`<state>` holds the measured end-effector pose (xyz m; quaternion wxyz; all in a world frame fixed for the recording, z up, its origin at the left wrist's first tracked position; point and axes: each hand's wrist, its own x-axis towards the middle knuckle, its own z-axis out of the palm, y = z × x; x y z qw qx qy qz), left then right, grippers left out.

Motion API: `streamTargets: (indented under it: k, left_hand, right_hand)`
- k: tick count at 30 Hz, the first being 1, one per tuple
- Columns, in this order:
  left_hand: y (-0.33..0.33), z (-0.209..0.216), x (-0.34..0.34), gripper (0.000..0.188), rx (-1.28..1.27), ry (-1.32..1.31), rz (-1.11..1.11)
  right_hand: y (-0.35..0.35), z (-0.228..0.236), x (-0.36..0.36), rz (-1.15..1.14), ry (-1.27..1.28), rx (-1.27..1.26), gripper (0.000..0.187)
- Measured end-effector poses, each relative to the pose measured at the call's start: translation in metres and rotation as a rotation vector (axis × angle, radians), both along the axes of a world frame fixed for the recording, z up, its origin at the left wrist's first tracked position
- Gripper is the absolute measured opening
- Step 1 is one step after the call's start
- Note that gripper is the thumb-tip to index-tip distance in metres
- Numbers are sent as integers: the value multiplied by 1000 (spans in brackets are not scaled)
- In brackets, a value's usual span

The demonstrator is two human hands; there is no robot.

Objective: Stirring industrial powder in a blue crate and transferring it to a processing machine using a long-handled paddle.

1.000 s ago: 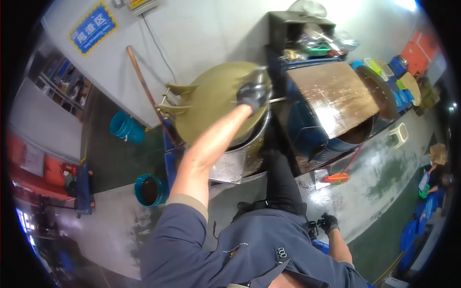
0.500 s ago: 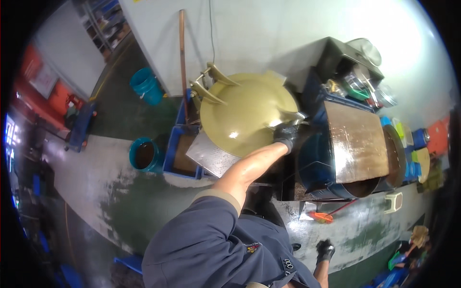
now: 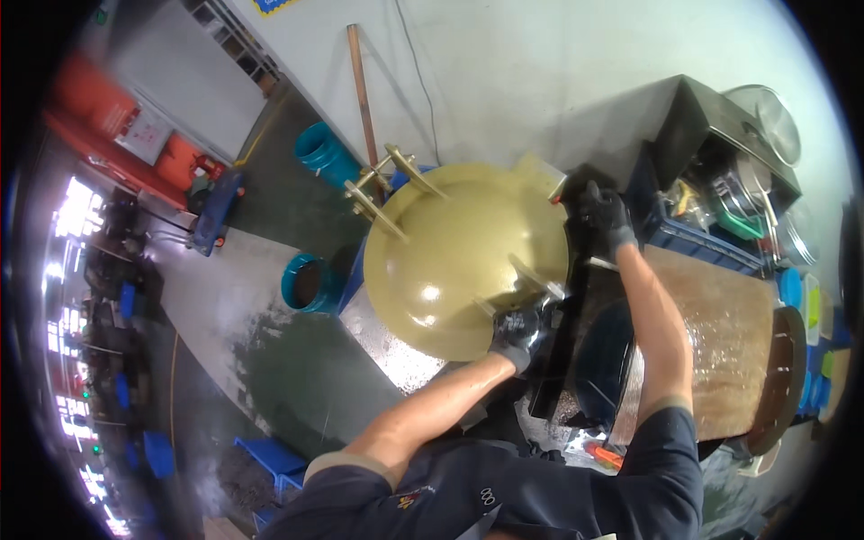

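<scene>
A teal bucket [image 3: 308, 283] stands on the wet grey floor [image 3: 270, 360] and serves as the landmark here. Beyond it, nearer the white wall [image 3: 504, 63], stands a second teal bin [image 3: 326, 155]. A wooden pole [image 3: 362, 90] leans against that wall, up and to the right of the bucket. To the bucket's left sits a blue cart [image 3: 214, 209], with orange-red equipment [image 3: 117, 135] farther off behind it. Below the bucket, toward the lower edge, lie blue crates [image 3: 270, 454]. Far to the bucket's right lies a rusty brown board [image 3: 729, 351], and above that a blue crate [image 3: 711, 243] and a round metal lid [image 3: 765, 117].
</scene>
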<state>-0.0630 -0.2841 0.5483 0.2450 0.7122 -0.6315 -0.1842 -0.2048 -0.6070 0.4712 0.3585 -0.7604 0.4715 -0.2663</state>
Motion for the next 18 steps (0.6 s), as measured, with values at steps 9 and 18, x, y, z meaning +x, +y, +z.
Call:
streamTargets:
  k: [9,18]
  left_hand:
    - [-4,8,-1,39,-114,-71,-56]
    - [-19,18,-9,32,-148,-199,144]
  right_hand:
    - [-116,-6,97,-8,173,267,57]
    - [-156,-55,127,434,375,108,48]
